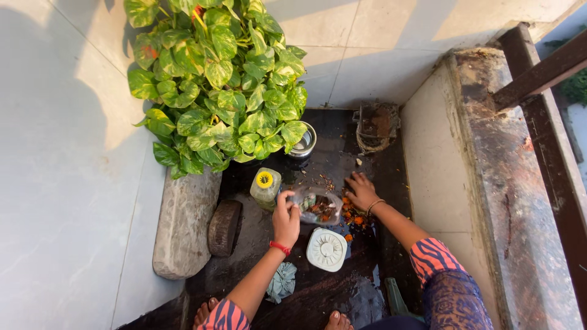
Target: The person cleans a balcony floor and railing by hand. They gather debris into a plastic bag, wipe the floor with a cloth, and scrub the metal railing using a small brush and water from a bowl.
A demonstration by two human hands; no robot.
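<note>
My left hand (285, 219) grips the rim of a clear plastic jar (318, 205) that lies tilted on the dark wet floor, with bits of orange and brown plant scraps inside. My right hand (362, 190) rests flat on the floor just right of the jar, fingers spread over a scatter of orange petals (351, 217). A white round lid (326, 249) lies in front of the jar. A clear bottle with a yellow cap (265, 186) stands to the left of my left hand.
A large leafy green-and-yellow plant (217, 79) fills the upper left, with a steel cup (304, 143) at its edge. A flat stone slab (183, 223), a dark round stone (224, 227), a crumpled cloth (282, 282) and a rusty wire holder (376, 125) lie around. A low wall (483, 183) runs along the right.
</note>
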